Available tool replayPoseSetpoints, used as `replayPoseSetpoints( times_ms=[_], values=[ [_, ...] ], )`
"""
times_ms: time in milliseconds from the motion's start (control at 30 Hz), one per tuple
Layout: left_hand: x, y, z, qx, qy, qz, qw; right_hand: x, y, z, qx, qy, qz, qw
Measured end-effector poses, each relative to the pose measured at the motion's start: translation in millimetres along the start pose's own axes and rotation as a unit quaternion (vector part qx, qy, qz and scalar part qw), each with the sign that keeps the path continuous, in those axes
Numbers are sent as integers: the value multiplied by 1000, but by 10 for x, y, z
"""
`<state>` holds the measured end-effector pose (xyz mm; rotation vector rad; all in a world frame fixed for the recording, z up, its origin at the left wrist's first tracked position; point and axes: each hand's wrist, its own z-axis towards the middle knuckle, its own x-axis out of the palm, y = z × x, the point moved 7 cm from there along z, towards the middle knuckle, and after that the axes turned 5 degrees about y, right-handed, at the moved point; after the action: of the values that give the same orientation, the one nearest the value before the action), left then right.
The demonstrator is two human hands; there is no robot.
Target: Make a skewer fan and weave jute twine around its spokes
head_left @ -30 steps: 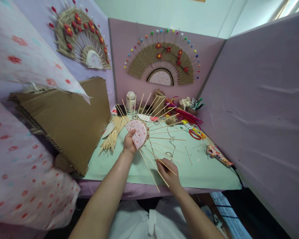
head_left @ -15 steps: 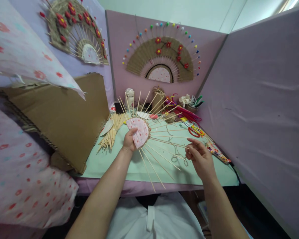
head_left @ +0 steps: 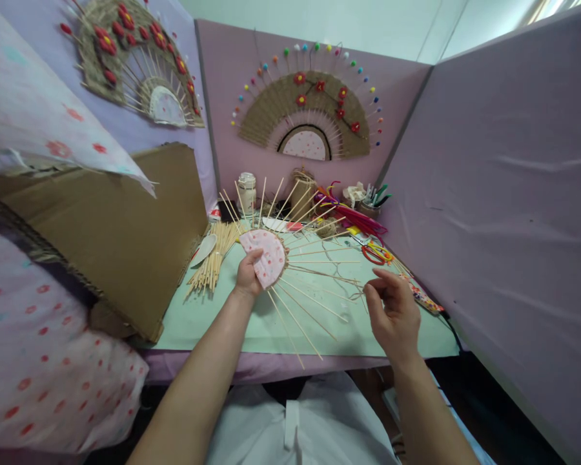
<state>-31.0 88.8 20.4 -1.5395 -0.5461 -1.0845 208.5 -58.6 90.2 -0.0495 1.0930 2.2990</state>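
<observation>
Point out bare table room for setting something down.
Green tabletop: front left, between cardboard and left forearm; front right, between right hand and corded floral tool. Crowded: back edge, with jar and pipe cleaners; middle, under the radiating sticks.

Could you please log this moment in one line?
left hand: holds floral half-disc | right hand: near sticks, grip unclear

Pinkish panel [head_left: 256,161] at the back, mauve panel [head_left: 503,181] on the right, mint-covered table [head_left: 436,339] below. Pale wall [head_left: 329,26] up top, and maybe a bright window [head_left: 554,8] top right, mostly cut off tbh.
</observation>
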Motion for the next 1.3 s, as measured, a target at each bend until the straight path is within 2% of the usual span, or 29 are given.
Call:
replayPoseSetpoints(
  times_ms=[133,233,300,367,467,567,700,767,933,1000,1167,1300],
  values=[
    [-15,-36,4,25,-17,-17,999,135,-260,-95,76,6,65,995],
    [-59,-72,7,51,-50,-38,997,392,-408,-232,108,77,64,989],
    [-86,-95,9,70,-71,-54,994,620,-392,-351,83,154,37,984],
    [-109,-108,10,85,-89,-64,990,854,-293,-487,29,223,6,974],
    [-109,-92,17,89,-97,-67,989,1199,-95,-678,-55,295,-44,953],
    [-78,-58,24,78,-81,-65,992,1481,54,-778,-101,321,-86,938],
    [-28,-44,16,68,-47,-70,994,1700,114,-801,-88,355,-81,927],
    [19,-35,10,60,-22,-71,995,1723,104,-793,-72,360,-65,928],
    [207,57,31,28,24,-60,998,1675,44,-747,-42,327,-15,944],
    [263,105,59,29,13,-58,998,1640,31,-712,-34,305,11,952],
    [300,209,121,40,-61,-58,996,1462,-58,-598,-11,255,20,967],
    [364,268,155,24,-58,-65,996,1240,-210,-502,2,224,2,975]
  ],
)
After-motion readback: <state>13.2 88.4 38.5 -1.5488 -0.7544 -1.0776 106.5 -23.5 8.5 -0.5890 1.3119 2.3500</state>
